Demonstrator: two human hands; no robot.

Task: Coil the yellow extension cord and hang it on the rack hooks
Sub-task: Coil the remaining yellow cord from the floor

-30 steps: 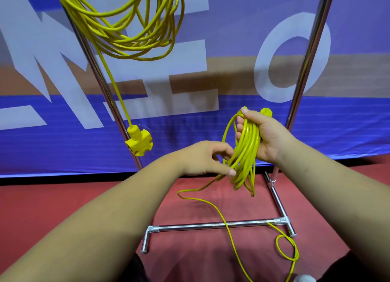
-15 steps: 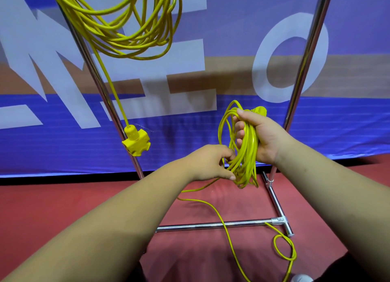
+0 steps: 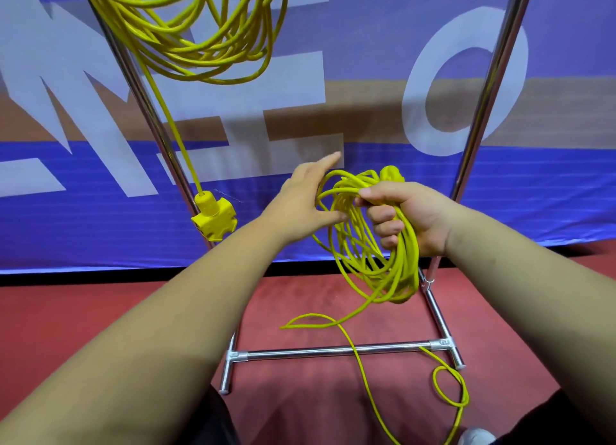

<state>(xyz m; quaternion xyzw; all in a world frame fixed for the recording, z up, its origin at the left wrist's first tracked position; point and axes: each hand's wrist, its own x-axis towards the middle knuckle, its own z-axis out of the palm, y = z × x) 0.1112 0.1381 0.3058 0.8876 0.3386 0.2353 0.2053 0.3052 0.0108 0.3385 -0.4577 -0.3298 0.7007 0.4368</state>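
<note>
My right hand [image 3: 405,218] grips a bundle of yellow extension cord loops [image 3: 370,254], with a yellow plug end [image 3: 391,174] sticking up behind the fist. My left hand [image 3: 303,198] is beside the loops with its fingers stretched out, the thumb touching a strand. The cord's loose tail [image 3: 363,374] trails down over the red floor and curls near the rack's foot. A second yellow coil [image 3: 200,34] hangs at the top left of the rack, its socket block [image 3: 214,216] dangling by the left pole.
The chrome rack has a left pole [image 3: 146,111], a right pole [image 3: 493,91] and a low crossbar [image 3: 336,351] on the red floor. A blue banner [image 3: 100,224] with large white letters stands right behind it. A white shoe tip [image 3: 475,437] shows at the bottom edge.
My left hand let go of the strand it pinched, opened and rose to the upper left of the bundle. The loops in my right hand spread wider and sit more tilted.
</note>
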